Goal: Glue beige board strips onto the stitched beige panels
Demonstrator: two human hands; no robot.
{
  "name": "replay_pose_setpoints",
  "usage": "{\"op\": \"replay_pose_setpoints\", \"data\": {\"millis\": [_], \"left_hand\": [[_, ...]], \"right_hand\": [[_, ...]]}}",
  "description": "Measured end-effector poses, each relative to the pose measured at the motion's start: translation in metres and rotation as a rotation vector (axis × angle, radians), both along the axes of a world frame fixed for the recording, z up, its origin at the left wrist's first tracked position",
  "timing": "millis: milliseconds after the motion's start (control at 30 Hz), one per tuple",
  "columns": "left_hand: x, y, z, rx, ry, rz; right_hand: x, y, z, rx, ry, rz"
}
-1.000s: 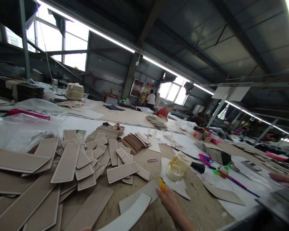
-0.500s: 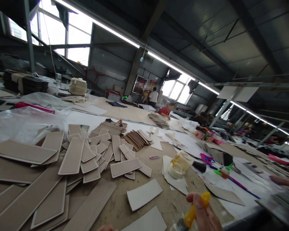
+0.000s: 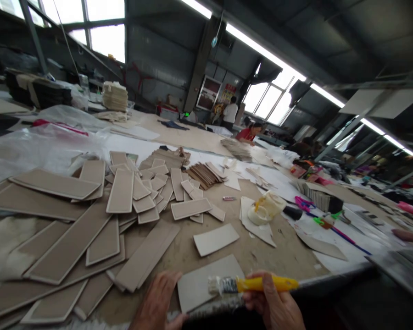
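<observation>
My right hand (image 3: 273, 300) is wrapped round the yellow handle of a paintbrush (image 3: 253, 284). The brush lies nearly level, its pale bristles pointing left over a light grey rectangular panel (image 3: 194, 288) at the table's front edge. Whether the bristles press on the panel I cannot tell. At the panel's left end is my left hand (image 3: 160, 298), thumb apart from the fingers and fingertips at its edge. A second pale panel (image 3: 216, 239) lies just beyond. Farther right, a glue-smeared whitish tub (image 3: 266, 208) sits tilted on a pale scrap (image 3: 249, 224).
Beige pieces with pale borders (image 3: 120, 190) lie heaped on the left, beside clear plastic sheeting (image 3: 65, 146). A row of brown pieces (image 3: 206, 175), a small snipper-like tool (image 3: 229, 198) and purple-handled scissors (image 3: 304, 204) are farther back. Another person's arm (image 3: 409, 236) reaches in at right.
The paintbrush has swung from a slant at the right to level over the near panel. My left hand has come up into view beside that panel. The view has tipped down.
</observation>
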State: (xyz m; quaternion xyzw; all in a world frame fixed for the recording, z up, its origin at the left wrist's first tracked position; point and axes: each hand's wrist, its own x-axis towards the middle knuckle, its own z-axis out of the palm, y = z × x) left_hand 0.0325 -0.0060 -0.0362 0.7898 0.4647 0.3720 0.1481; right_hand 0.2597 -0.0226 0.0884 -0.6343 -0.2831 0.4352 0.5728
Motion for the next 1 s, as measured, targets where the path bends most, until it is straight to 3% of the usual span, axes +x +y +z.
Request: {"op": "replay_pose_setpoints", "data": {"millis": [167,467,1000], "left_hand": [[0.000,-0.004,0.025,-0.195,-0.013,-0.049],[0.000,-0.007,0.033,-0.200,-0.030,-0.068],[0.000,-0.005,0.032,-0.172,0.029,-0.062]], "right_hand": [[-0.020,-0.011,-0.019,-0.025,-0.050,0.053],[-0.038,-0.005,-0.051,-0.047,-0.057,0.091],[0.022,0.006,-0.043,-0.021,-0.706,-0.094]]}}
